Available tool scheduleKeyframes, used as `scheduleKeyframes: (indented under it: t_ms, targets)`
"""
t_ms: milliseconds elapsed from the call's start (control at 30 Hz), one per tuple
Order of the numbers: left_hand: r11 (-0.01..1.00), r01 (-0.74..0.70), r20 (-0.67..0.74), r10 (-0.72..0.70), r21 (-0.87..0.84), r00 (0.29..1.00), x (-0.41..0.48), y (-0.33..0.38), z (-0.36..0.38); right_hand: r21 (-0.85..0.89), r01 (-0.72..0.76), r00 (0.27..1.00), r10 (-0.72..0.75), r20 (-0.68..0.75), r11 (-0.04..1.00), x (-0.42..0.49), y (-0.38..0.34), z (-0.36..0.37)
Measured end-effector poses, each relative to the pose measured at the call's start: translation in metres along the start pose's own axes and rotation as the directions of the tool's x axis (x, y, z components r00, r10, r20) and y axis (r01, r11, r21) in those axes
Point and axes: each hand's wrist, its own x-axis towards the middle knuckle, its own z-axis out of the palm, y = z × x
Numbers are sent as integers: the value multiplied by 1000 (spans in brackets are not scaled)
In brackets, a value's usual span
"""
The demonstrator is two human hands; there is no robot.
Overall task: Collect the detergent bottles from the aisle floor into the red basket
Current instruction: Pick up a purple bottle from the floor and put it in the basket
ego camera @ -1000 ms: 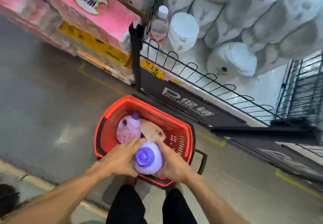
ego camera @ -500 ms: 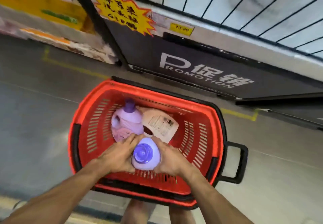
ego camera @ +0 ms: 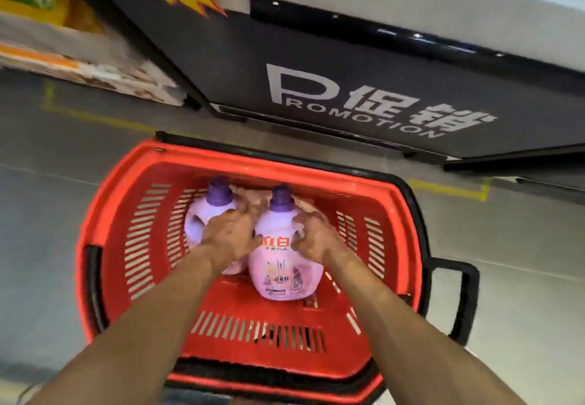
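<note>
Two hands on one bottle, inside the basket.
The lilac plastic detergent bottle with a purple cap (ego camera: 281, 265) sits between the grips in the red slotted plastic basket (ego camera: 104, 214). The right hand (ego camera: 316, 240) curls its fingers on the bottle's shoulder. The left hand (ego camera: 229, 235) is blurred, so I cannot tell its curl. If released unbalanced, the bottle could topple onto the matching lilac bottle (ego camera: 209, 211) just beyond the left grip. A pale pack (ego camera: 305, 205) behind both bottles is mostly hidden.

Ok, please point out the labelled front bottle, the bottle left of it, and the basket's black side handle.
front bottle (ego camera: 281, 265): head view, on its pink front label.
left bottle (ego camera: 202, 210): head view, on its pale shoulder.
basket handle (ego camera: 469, 303): head view, on its outer black bar.
</note>
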Motion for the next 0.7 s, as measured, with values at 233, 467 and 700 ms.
scheduleKeyframes:
  t_ms: [233,467,700]
  targets:
    - [957,75,-66,-58,282,996,-86,21,-70,-323,50,999,-52,2,945,-83,-56,-48]
    - [975,89,-201,-47,204,978,-232,73,-181,-544,52,992,-106,-70,838,-240,-115,-140]
    - [988,4,-325,48,156,944,-369,102,-247,-476,-1,957,-137,-256,880,-416,-199,-210]
